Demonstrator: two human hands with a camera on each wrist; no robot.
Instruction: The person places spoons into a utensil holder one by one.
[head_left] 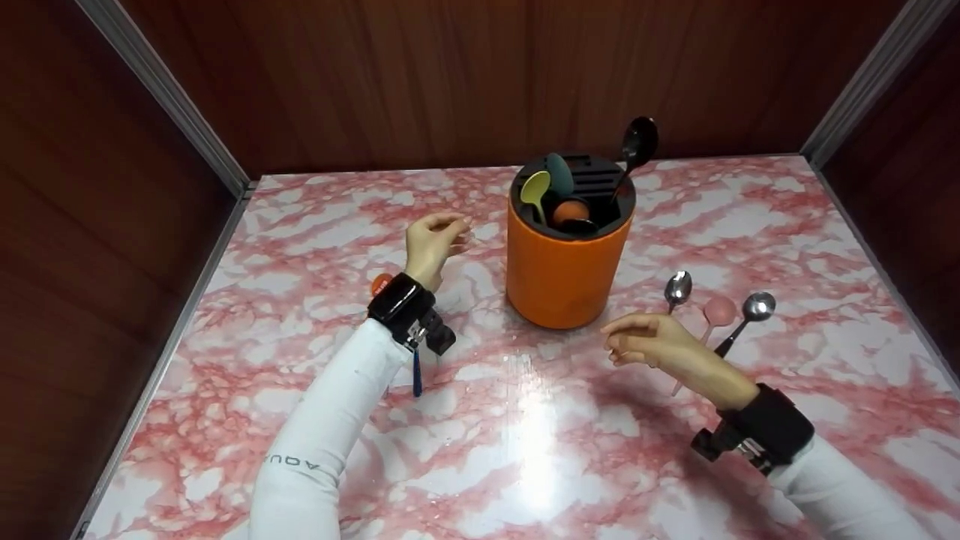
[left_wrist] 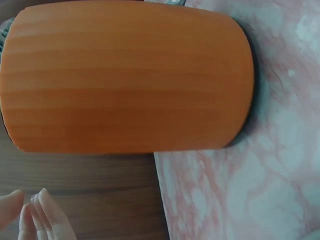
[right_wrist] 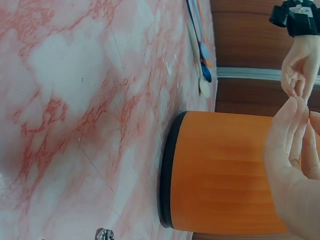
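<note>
An orange cylindrical utensil holder (head_left: pixel 566 277) with a black slotted top stands upright on the table. Out of its top rise a yellow-green spoon (head_left: pixel 535 187), a teal spoon (head_left: pixel 559 175) and a black spoon (head_left: pixel 640 142); an orange rounded piece (head_left: pixel 571 212) sits lower inside. My left hand (head_left: pixel 435 240) hovers to the holder's left, fingers loosely bent, holding nothing. To the right and nearer me, my right hand (head_left: pixel 652 341) is likewise empty with relaxed fingers, apart from the holder. Both hands also appear in the right wrist view, the right hand (right_wrist: pixel 292 170) below the left hand (right_wrist: pixel 300 65).
Right of the holder lie two metal spoons (head_left: pixel 679 288) and a pink spoon (head_left: pixel 720 310), partly behind my right hand. Several spoons lie on the left, including a blue one (right_wrist: pixel 206 72) and a white one (right_wrist: pixel 204 88). Wood-patterned panels (head_left: pixel 450 82) border the marbled table (head_left: pixel 465 442).
</note>
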